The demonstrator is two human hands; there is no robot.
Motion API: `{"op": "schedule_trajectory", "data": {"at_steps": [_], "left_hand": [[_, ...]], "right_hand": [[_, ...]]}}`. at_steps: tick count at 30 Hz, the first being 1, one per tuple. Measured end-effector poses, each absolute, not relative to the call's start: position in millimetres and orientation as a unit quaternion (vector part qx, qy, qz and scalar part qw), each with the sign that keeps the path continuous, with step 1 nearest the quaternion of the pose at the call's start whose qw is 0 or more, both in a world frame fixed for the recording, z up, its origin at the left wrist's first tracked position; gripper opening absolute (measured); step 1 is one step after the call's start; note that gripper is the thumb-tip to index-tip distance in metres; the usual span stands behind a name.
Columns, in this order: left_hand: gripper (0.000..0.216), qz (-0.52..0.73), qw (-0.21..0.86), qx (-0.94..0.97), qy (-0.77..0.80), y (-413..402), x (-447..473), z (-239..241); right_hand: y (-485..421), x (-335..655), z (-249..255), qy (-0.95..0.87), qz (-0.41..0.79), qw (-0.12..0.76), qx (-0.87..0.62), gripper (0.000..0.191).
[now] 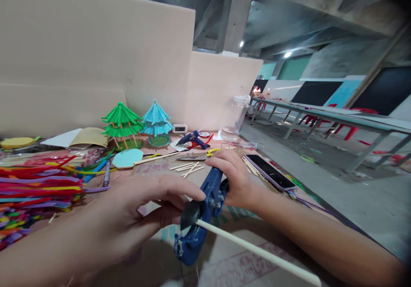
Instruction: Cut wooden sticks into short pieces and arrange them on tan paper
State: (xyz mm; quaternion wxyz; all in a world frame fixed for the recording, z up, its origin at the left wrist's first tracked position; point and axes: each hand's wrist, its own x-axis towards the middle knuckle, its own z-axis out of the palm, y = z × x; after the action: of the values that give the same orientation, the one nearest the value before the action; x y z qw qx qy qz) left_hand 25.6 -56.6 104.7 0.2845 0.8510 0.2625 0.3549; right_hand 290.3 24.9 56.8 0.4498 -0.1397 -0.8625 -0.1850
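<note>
My right hand (236,177) is wrapped round the handles of a blue pipe cutter (210,192), held over the table in front of me. A pale wooden stick (257,246) passes through the cutter's jaws beside the dark blade, its long end pointing to the lower right. My left hand (154,205) is closed at the left side of the jaws, apparently pinching the stick's other end, which its fingers hide. The left index fingertip rests against the cutter. Beyond the cutter lie several short cut sticks (189,168) and a pair of scissors with yellow handles (195,158).
Colourful pipe cleaners (38,192) pile up at left. A green model pavilion (122,124) and a blue one (156,124) stand behind a light-blue octagonal piece (127,158). A glue gun (193,139), a plastic jar (236,115) and a phone (270,172) lie or stand farther right.
</note>
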Motion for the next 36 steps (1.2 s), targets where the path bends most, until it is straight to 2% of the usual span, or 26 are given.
{"op": "schedule_trajectory", "data": {"at_steps": [6,22,27,36], "left_hand": [[0.025,0.359,0.297,0.847,0.257,-58.9,25.7,107.0],[0.017,0.362,0.309,0.838,0.269,-54.8,25.4,102.2],[0.028,0.372,0.312,0.833,0.266,-54.2,25.3,102.4],[0.026,0.365,0.333,0.827,0.268,-55.7,24.4,104.3]], "right_hand": [[25.2,291.4,56.3,-0.862,-0.189,0.447,-0.145,0.052],[25.4,290.7,56.7,-0.864,-0.181,0.450,-0.137,0.055],[25.2,289.7,58.1,-0.861,-0.191,0.452,-0.132,0.050],[25.1,289.8,57.4,-0.864,-0.184,0.448,-0.136,0.053]]}}
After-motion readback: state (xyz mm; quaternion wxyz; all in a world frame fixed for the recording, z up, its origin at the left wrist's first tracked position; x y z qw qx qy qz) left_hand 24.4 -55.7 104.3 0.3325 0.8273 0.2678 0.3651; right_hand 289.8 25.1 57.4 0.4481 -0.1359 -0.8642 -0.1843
